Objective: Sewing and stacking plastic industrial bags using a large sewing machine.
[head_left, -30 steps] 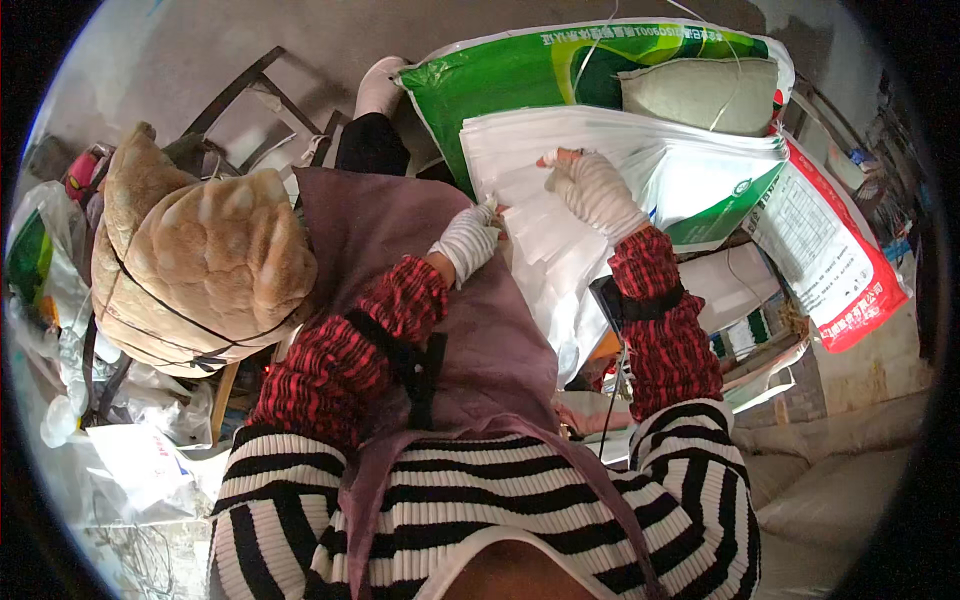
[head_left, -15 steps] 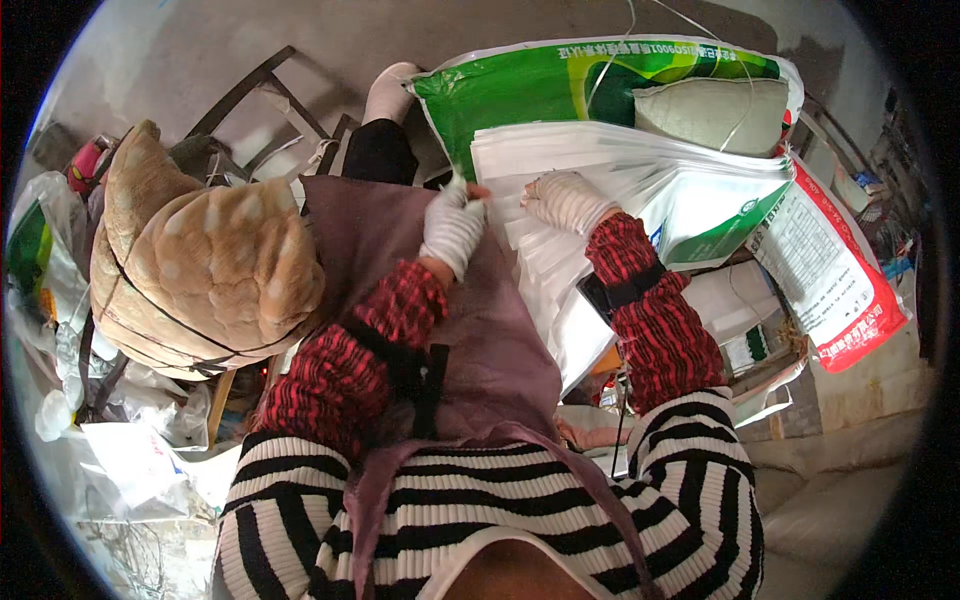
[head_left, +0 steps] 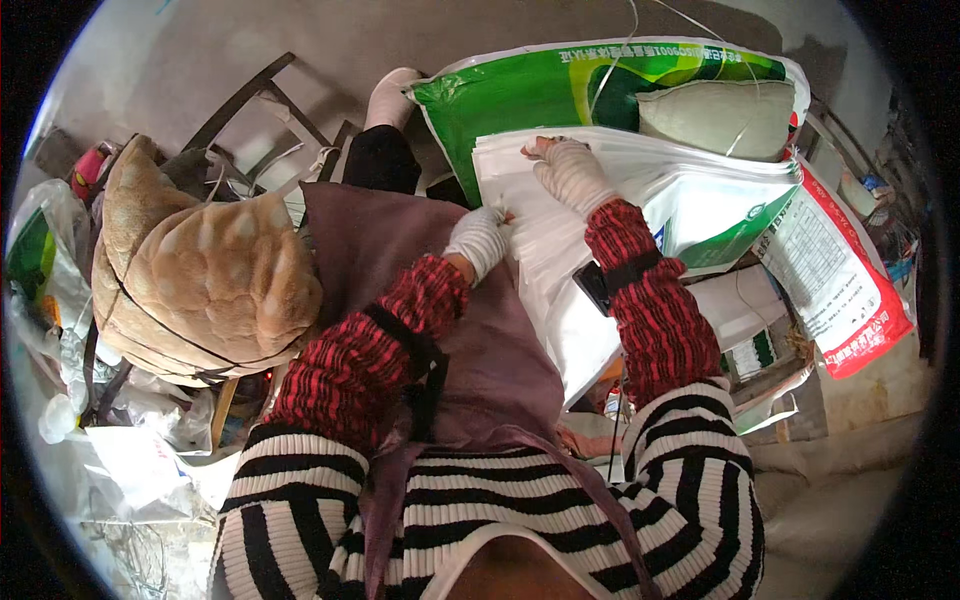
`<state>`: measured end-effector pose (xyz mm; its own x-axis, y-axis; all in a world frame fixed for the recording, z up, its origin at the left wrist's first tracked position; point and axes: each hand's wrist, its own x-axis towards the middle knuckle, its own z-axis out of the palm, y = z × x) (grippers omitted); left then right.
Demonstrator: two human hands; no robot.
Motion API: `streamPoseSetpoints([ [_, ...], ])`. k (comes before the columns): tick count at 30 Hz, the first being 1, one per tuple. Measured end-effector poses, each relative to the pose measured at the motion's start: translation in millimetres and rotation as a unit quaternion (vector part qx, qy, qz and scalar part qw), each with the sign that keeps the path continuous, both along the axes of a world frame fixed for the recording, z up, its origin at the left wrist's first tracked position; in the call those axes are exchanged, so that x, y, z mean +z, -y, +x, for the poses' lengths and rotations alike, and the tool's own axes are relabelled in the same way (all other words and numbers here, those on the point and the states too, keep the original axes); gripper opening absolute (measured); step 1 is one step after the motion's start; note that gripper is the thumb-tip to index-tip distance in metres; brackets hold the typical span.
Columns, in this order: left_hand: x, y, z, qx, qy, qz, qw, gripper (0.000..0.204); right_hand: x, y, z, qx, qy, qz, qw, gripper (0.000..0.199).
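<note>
A fanned stack of white plastic woven sacks (head_left: 555, 245), some with green print, lies across my right side and lap. My right hand (head_left: 572, 178), in a white glove with bare fingertips, is on the stack's far left corner, its fingers bent and pinched at the top sack. My left hand (head_left: 480, 242), gloved the same way, is closed beside the stack's left edge, over the purple apron (head_left: 430, 290). What its fingers hold, if anything, is too small to make out.
Under the stack's far side is a green printed sack (head_left: 500, 95) with a pale cushion-like bundle (head_left: 715, 118) on it. A red and white printed sack (head_left: 845, 275) hangs at right. To my left sits a tan plush bundle (head_left: 215, 270), with a dark metal frame (head_left: 240, 100) behind it.
My right hand has moved away from me to the stack's far left corner. My left hand has shifted right and a little nearer, to the stack's edge.
</note>
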<state>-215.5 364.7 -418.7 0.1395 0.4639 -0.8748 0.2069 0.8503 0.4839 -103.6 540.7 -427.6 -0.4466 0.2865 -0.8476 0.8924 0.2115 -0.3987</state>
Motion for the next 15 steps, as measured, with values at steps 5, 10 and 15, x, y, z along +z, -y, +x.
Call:
streamPoseSetpoints([
  [5, -8.9, 11.7, 6.2, 0.048, 0.047, -0.051, 0.996, 0.018, -36.8, 31.5, -4.4, 0.201, 0.127, -0.059, 0.969, 0.034],
  [10, -25.6, -39.5, -38.0, 0.043, -0.2, 0.006, 0.979, 0.033, -11.4, 25.5, 4.8, 0.219, 0.047, -0.122, 0.967, 0.028],
  [15, -81.6, -46.3, -28.8, -0.156, -0.242, 0.071, 0.955, 0.042, 14.9, 17.6, -15.3, 0.214, 0.074, -0.157, 0.961, 0.03],
])
